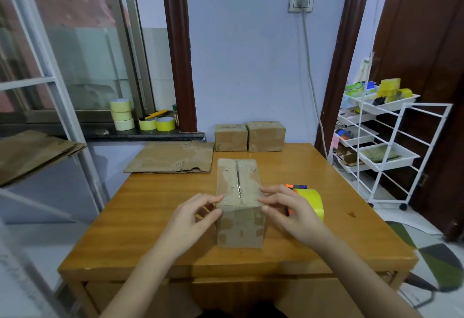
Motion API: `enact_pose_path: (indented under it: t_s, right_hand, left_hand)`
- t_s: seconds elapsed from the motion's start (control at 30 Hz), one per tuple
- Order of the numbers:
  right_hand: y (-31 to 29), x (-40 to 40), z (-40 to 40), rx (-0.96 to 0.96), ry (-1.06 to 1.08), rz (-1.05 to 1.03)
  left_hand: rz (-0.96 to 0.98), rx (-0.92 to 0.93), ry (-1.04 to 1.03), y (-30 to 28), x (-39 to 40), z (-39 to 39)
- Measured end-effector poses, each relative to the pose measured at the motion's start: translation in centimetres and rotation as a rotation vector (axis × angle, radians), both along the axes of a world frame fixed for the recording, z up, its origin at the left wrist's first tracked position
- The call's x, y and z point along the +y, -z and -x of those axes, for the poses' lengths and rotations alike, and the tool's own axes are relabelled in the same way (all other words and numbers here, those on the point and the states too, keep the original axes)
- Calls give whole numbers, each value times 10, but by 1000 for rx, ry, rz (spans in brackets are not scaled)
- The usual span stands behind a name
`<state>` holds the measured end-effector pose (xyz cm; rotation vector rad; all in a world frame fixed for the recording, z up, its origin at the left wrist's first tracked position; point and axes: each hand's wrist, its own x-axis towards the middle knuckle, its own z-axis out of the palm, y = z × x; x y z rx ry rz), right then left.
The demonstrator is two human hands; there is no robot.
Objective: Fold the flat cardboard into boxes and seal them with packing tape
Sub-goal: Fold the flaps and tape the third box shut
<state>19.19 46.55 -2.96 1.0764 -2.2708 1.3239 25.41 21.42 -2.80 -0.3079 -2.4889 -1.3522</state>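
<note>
Two bare hands meet at the near top edge of a brown cardboard box (pixel 238 204) standing in the middle of a wooden table (pixel 150 242). The left hand (pixel 194 217) grasps the box's near left corner, fingertips on its top and thumb against its side. The right hand (pixel 286 207) grasps the near right corner the same way. The box's top flaps are closed, with a seam running down the centre. Just beside the right hand lies a yellow roll of packing tape (pixel 311 202) in an orange and blue dispenser. Flat cardboard (pixel 173 158) lies at the table's far left, and two closed boxes (pixel 249 136) stand side by side at the far edge. Tape rolls (pixel 123 114) sit stacked on the windowsill.
</note>
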Motion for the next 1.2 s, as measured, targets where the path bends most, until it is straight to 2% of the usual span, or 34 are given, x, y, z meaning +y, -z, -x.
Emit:
enact_pose_path:
  t_s: [0.17,0.37,0.4,0.53,0.63,0.77,0.93,1.0,1.1,1.2]
  right_hand:
    - [-1,1,6,-6,2,-55]
    - [-4,-7,-2,-33,57,34]
    - [-4,-10,-1,-22,77,39]
    - [1,-14,-1,77,114,-59]
    - [20,-12,-5,198,144,-129]
    - [29,-17,-15,145,164,-66]
    - [16,-27,-20,159,317,-65]
    - [17,-34,-21,129,372,-38]
    - [24,-38,-23,28,307,76]
    - [26,-31,-22,-19,184,114]
  left_hand:
    - [16,-31,34,-1,-2,-1]
    - [-34,-47,38,-8,2,-5]
    - [-16,-50,9,-11,5,-5]
    - [255,33,-123,-16,16,-5]
    - [344,138,-135,-8,18,-4]
    - [387,193,-158,4,22,-10]
    - [436,112,-227,-2,30,-13]
    - [475,142,-252,-6,31,-11]
    - [425,137,-179,-12,23,-6]
    - [251,12,-62,-10,8,0]
